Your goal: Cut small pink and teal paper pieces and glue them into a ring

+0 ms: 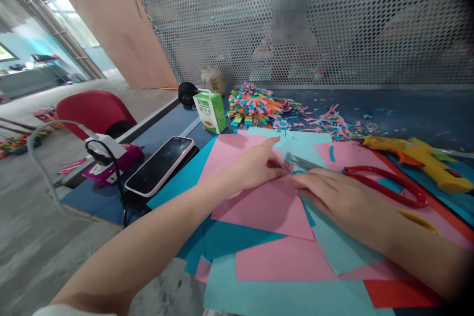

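A sheet of pink paper (266, 210) lies on top of layered pink, light blue and teal sheets. My left hand (255, 165) rests at its upper part, one finger stretched out and the others pinched on the paper. Close beside it, the fingertips of my right hand (333, 195) are pressed together at the same spot; the small fold or edge between the hands is mostly hidden. The scissors lie just beyond my right hand, their metal blades (301, 162) by its knuckles and their red handle (422, 200) to the right.
Behind the paper stand a green drink carton (211, 112) and a pile of colourful fringed paper (255, 106), with scraps (335, 123) scattered alongside. A yellow glue gun (418, 155) lies right. At left are a phone (161, 165) and a purple power strip (113, 165) with cables.
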Demonstrator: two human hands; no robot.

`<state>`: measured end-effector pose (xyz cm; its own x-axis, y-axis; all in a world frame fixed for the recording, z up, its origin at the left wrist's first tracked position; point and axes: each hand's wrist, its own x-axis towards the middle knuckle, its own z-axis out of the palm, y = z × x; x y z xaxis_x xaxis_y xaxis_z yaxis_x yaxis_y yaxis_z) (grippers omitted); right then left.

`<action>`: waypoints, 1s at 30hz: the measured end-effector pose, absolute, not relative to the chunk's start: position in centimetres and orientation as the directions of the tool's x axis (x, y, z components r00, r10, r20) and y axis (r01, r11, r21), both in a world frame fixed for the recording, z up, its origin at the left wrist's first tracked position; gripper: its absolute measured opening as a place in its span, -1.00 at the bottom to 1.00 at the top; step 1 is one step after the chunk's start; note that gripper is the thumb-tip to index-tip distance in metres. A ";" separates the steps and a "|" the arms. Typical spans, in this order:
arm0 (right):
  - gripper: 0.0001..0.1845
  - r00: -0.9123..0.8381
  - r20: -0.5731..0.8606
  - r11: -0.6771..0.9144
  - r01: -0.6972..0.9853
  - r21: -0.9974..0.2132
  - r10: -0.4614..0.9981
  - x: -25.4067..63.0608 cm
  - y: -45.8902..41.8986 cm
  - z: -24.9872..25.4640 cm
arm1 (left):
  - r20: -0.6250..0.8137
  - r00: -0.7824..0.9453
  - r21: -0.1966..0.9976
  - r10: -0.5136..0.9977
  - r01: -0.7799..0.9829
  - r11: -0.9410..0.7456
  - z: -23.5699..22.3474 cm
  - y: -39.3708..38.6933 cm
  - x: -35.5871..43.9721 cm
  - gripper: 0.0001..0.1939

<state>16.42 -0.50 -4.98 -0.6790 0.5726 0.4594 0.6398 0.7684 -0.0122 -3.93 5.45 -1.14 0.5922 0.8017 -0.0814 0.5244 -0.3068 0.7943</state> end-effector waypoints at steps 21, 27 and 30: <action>-0.73 -0.647 0.475 0.727 0.686 0.024 0.596 15.4 -0.3 -4.0 | -0.097 0.609 0.735 0.787 0.577 -0.356 -0.8 5.7 -4.1 -0.26; -0.73 -0.539 0.544 0.659 0.752 -0.033 0.643 16.8 -0.9 -3.4 | -0.175 0.632 0.722 0.755 0.604 -0.338 -0.5 5.9 -4.9 -0.40; -0.76 -0.519 0.534 0.636 0.770 -0.047 0.668 17.4 -0.8 -3.5 | -0.194 0.648 0.710 0.737 0.611 -0.350 -0.3 5.8 -5.5 -0.52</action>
